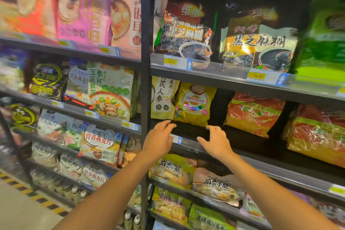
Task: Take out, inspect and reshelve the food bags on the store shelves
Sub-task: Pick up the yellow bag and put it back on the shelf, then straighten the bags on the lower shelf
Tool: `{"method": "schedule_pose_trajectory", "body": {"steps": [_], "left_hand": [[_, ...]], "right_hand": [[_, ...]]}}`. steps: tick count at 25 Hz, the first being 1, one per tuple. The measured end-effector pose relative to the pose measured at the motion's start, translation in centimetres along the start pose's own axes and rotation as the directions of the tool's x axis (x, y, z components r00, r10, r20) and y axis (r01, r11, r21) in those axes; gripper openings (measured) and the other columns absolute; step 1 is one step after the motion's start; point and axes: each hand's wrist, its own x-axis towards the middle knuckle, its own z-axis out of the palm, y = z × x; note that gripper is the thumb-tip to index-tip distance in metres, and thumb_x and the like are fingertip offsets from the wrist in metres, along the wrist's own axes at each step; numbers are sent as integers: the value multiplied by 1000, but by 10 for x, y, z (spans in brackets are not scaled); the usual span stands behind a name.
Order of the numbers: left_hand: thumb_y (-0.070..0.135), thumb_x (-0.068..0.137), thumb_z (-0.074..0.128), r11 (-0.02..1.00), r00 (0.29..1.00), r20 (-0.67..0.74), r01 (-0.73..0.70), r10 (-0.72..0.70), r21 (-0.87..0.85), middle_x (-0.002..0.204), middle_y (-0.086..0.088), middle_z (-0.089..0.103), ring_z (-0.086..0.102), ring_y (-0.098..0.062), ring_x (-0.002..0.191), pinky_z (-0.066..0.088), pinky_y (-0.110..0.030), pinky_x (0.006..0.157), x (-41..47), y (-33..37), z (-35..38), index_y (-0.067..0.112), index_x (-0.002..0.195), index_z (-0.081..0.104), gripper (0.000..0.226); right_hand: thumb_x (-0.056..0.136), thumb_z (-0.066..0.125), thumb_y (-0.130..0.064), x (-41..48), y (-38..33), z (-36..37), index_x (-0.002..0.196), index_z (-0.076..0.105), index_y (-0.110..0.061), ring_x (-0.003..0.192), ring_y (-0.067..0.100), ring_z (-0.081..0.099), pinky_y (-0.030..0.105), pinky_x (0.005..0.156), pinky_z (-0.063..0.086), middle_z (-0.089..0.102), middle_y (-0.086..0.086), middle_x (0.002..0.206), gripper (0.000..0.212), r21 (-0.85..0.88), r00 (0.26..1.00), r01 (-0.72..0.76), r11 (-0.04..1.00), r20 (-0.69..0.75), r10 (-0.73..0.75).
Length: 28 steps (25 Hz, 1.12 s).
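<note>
Reaching with left hand (158, 138) and right hand (216, 142), fingers spread and loosely curved, gripping nothing, just short of the yellow bag (194, 104) standing upright on the shelf (270, 169). Judged early for this bag: taking out, inspecting and reshelving all yet to do.

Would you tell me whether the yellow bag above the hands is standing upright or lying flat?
Upright: the yellow bag stands on its bottom edge on the shelf, front facing out.
</note>
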Motion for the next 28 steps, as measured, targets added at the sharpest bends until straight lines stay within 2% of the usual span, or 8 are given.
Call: {"method": "schedule_pose_trajectory", "body": {"steps": [4, 7, 9, 12, 15, 19, 22, 28], "left_hand": [[33, 103, 58, 997, 996, -80, 49, -44, 59, 167, -2, 33, 28, -25, 156, 40, -46, 118, -45, -28, -24, 27, 154, 43, 53], [38, 105, 53, 985, 986, -122, 130, -116, 116, 170, -1, 24, 17, -26, 160, 35, -50, 121, -82, -57, -48, 29, 157, 36, 56], [39, 105, 52, 971, 971, -171, 193, -168, 143, 171, -1, 22, 14, -26, 161, 31, -47, 123, -104, -76, -65, 29, 158, 34, 57], [40, 104, 55, 945, 946, -219, 278, -239, 172, 172, -3, 22, 14, -28, 161, 26, -49, 125, -134, -102, -88, 27, 159, 34, 60], [39, 102, 59, 904, 914, -251, 373, -320, 207, 170, -6, 27, 20, -31, 159, 29, -52, 126, -164, -136, -107, 25, 157, 38, 61], [41, 100, 63, 830, 855, -301, 498, -423, 249, 170, -7, 29, 22, -32, 159, 34, -53, 123, -197, -179, -128, 25, 157, 39, 64], [43, 98, 64, 770, 808, -333, 577, -487, 273, 170, -6, 28, 22, -30, 159, 30, -48, 124, -215, -207, -142, 26, 158, 37, 68], [47, 101, 58, 658, 712, -370, 698, -597, 282, 173, -2, 21, 14, -28, 161, 22, -48, 127, -232, -267, -169, 29, 161, 30, 69]], "right_hand": [[94, 64, -52, -36, -36, 7, 151, 45, -19, 141, 27, 42, 45, 109, 45, 45, 3, 152, 68, -33, 983, 170, 985, -62, -172], [95, 63, -51, -54, -77, 19, 152, 45, -21, 148, 22, 34, 45, 117, 39, 41, 0, 158, 67, -31, 947, 307, 951, -91, -308], [95, 64, -50, -62, -107, 30, 153, 45, -22, 150, 21, 31, 44, 120, 37, 39, -1, 159, 67, -19, 915, 396, 918, -77, -397], [96, 64, -48, -67, -153, 49, 153, 44, -23, 151, 20, 30, 42, 121, 35, 38, -2, 160, 65, -13, 857, 514, 858, -48, -514], [97, 63, -48, -66, -201, 69, 155, 40, -23, 152, 20, 28, 41, 122, 32, 34, -2, 161, 68, 10, 797, 604, 797, -15, -604], [98, 60, -49, -53, -257, 100, 155, 39, -22, 152, 21, 28, 42, 123, 30, 33, -1, 162, 67, 87, 728, 681, 727, 19, -685], [99, 58, -49, -40, -299, 126, 155, 39, -21, 151, 23, 29, 43, 123, 31, 34, 0, 161, 65, 132, 699, 706, 696, 33, -714], [96, 63, -47, -10, -383, 178, 152, 45, -22, 150, 25, 33, 47, 120, 35, 36, 2, 161, 64, 199, 642, 746, 636, 42, -766]]}}
